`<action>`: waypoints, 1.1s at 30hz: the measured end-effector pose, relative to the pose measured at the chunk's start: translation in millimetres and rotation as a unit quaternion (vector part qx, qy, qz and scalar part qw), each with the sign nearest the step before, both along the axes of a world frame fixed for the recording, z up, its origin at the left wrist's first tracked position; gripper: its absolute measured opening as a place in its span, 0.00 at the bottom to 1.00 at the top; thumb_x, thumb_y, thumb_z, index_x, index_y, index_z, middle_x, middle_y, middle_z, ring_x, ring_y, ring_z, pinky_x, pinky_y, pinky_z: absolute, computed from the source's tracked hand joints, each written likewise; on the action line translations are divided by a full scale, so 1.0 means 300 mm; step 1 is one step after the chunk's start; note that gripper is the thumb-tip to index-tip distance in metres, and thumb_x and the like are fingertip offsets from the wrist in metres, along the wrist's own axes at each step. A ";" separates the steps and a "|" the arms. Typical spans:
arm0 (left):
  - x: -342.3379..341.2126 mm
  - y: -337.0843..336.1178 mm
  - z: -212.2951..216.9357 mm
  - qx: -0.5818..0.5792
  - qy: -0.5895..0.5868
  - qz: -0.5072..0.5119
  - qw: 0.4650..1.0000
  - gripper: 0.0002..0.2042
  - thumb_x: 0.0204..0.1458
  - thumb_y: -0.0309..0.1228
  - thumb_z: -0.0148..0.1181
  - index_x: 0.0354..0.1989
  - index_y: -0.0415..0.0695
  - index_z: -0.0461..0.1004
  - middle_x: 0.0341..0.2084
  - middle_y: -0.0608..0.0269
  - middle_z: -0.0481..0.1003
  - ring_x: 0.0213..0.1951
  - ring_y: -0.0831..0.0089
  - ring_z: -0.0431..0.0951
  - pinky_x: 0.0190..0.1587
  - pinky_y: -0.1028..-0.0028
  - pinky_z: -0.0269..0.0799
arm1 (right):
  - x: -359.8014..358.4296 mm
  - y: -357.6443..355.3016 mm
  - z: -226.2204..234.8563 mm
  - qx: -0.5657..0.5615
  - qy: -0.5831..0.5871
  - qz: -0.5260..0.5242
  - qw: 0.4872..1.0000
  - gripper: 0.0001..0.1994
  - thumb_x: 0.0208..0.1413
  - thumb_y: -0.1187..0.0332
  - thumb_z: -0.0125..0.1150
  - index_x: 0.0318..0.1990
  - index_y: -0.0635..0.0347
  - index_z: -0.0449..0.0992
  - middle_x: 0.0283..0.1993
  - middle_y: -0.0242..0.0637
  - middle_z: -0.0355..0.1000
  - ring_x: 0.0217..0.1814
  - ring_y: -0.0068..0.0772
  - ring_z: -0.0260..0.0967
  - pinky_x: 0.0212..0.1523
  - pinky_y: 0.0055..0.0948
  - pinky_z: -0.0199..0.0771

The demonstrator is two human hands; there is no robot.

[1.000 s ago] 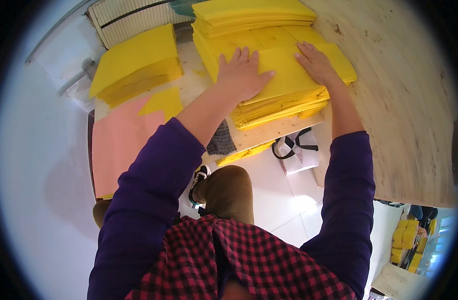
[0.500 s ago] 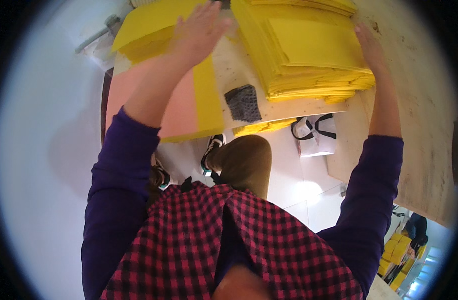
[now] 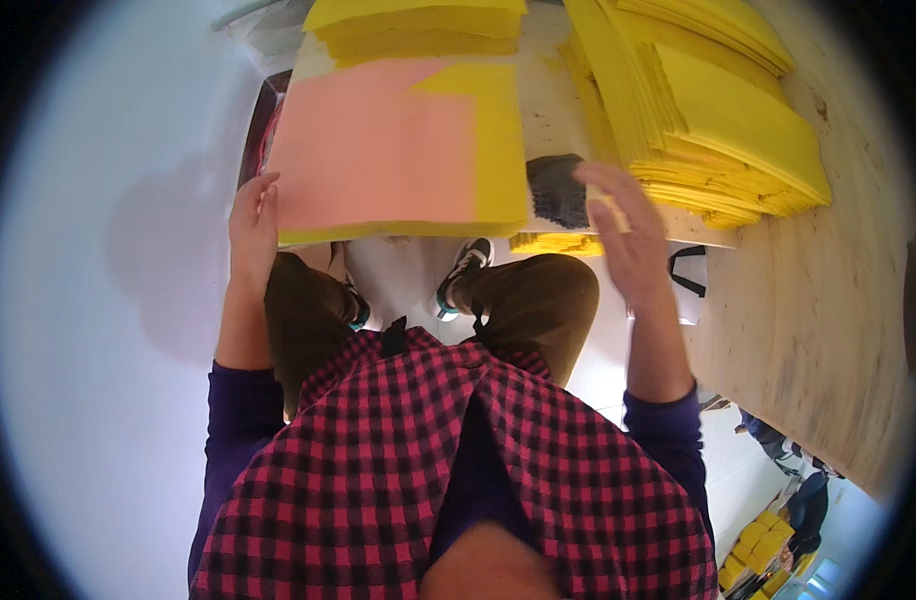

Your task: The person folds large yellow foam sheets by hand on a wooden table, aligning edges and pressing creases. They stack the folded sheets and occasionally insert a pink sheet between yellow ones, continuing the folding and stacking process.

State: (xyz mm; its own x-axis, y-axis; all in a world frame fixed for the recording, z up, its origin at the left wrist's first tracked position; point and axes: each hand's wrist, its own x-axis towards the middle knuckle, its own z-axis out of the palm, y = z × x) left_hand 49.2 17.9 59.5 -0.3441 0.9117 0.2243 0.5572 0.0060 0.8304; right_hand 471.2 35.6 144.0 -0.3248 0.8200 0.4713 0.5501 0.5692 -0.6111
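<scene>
A flat pink sheet (image 3: 378, 145) lies over yellow sheets (image 3: 500, 150), whose yellow shows along the right and front edges. Beside the pink sheet's left edge is my left hand (image 3: 253, 225), turned edge-on with fingers stretched forward and nothing visible in it. To the right, my right hand (image 3: 628, 235) hovers past the table's front edge, slightly blurred, its fingers apart and empty. Just left of its fingertips a dark grey cloth (image 3: 558, 190) lies crumpled on the table.
A tall pile of folded yellow sheets (image 3: 738, 130) fills the right side of the table. Another yellow stack (image 3: 418, 32) lies at the back. A wooden board (image 3: 808, 330) stands at right. Below are more yellow sheets (image 3: 556, 244) and a white bag (image 3: 689, 280) with black handles.
Both hands have drawn back toward me from the far stacks, the left to the pink sheet's left edge, the right toward the grey cloth. The view has shifted, and the pink sheet shows more fully.
</scene>
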 end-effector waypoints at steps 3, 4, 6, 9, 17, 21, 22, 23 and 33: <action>-0.051 -0.040 -0.025 0.006 0.068 -0.027 0.997 0.11 0.57 0.27 0.48 0.44 0.35 0.71 0.43 0.54 0.72 0.47 0.66 0.72 0.52 0.70 0.65 | -0.108 0.046 -0.134 -0.083 0.031 0.013 0.996 0.11 0.55 0.69 0.54 0.44 0.64 0.72 0.46 0.46 0.70 0.51 0.47 0.66 0.53 0.35 0.64; -0.063 -0.043 -0.027 0.014 0.082 -0.041 0.996 0.11 0.57 0.27 0.48 0.44 0.36 0.71 0.42 0.55 0.72 0.46 0.66 0.71 0.51 0.72 0.65 | -0.133 0.064 -0.165 -0.124 0.040 -0.005 0.991 0.11 0.55 0.68 0.54 0.44 0.64 0.72 0.46 0.47 0.70 0.51 0.48 0.66 0.53 0.35 0.64; -0.079 -0.024 -0.022 0.034 0.104 -0.068 0.992 0.10 0.57 0.27 0.49 0.44 0.38 0.72 0.40 0.58 0.72 0.45 0.68 0.71 0.49 0.74 0.65 | -0.169 0.104 -0.201 -0.084 0.006 0.009 0.996 0.11 0.57 0.69 0.53 0.44 0.65 0.72 0.45 0.45 0.70 0.47 0.40 0.67 0.49 0.30 0.66; -0.076 0.031 -0.012 0.058 0.061 -0.134 0.987 0.10 0.55 0.26 0.49 0.43 0.38 0.72 0.40 0.57 0.72 0.46 0.67 0.71 0.49 0.73 0.65 | -0.221 0.154 -0.221 -0.057 -0.044 0.007 0.997 0.11 0.56 0.69 0.52 0.43 0.65 0.73 0.45 0.48 0.70 0.49 0.44 0.67 0.50 0.33 0.65; -0.025 0.299 -0.059 0.029 0.228 -0.197 0.953 0.09 0.51 0.26 0.51 0.39 0.39 0.73 0.39 0.51 0.72 0.44 0.55 0.71 0.49 0.65 0.67 | -0.367 0.390 -0.295 -0.047 -0.218 -0.030 0.974 0.12 0.53 0.69 0.53 0.41 0.66 0.74 0.45 0.51 0.70 0.51 0.52 0.65 0.54 0.42 0.63; -0.057 0.421 -0.066 0.012 0.242 -0.182 0.953 0.08 0.51 0.27 0.52 0.37 0.39 0.74 0.38 0.50 0.73 0.44 0.55 0.71 0.49 0.64 0.66 | -0.380 0.511 -0.301 -0.042 -0.197 -0.085 0.976 0.12 0.52 0.68 0.54 0.41 0.65 0.75 0.45 0.51 0.71 0.50 0.52 0.65 0.53 0.42 0.65; -0.066 0.426 -0.065 0.034 0.235 -0.187 0.953 0.08 0.51 0.27 0.52 0.37 0.39 0.73 0.38 0.51 0.73 0.44 0.55 0.72 0.48 0.64 0.67 | -0.376 0.524 -0.293 -0.046 -0.197 -0.084 0.976 0.12 0.52 0.68 0.54 0.41 0.65 0.75 0.44 0.51 0.71 0.49 0.52 0.65 0.53 0.42 0.65; -0.084 0.415 -0.062 0.056 0.233 -0.197 0.951 0.08 0.51 0.27 0.52 0.37 0.39 0.73 0.38 0.51 0.73 0.44 0.55 0.72 0.48 0.64 0.67 | -0.375 0.529 -0.285 -0.061 -0.199 -0.092 0.974 0.12 0.52 0.68 0.54 0.41 0.65 0.75 0.44 0.51 0.71 0.49 0.52 0.65 0.52 0.42 0.65; -0.188 0.346 -0.082 0.089 0.248 -0.194 0.945 0.07 0.50 0.25 0.51 0.35 0.39 0.73 0.34 0.51 0.73 0.40 0.52 0.72 0.43 0.62 0.68 | -0.388 0.468 -0.294 -0.039 -0.228 -0.092 0.969 0.13 0.51 0.68 0.53 0.42 0.65 0.75 0.44 0.52 0.71 0.49 0.53 0.66 0.53 0.42 0.64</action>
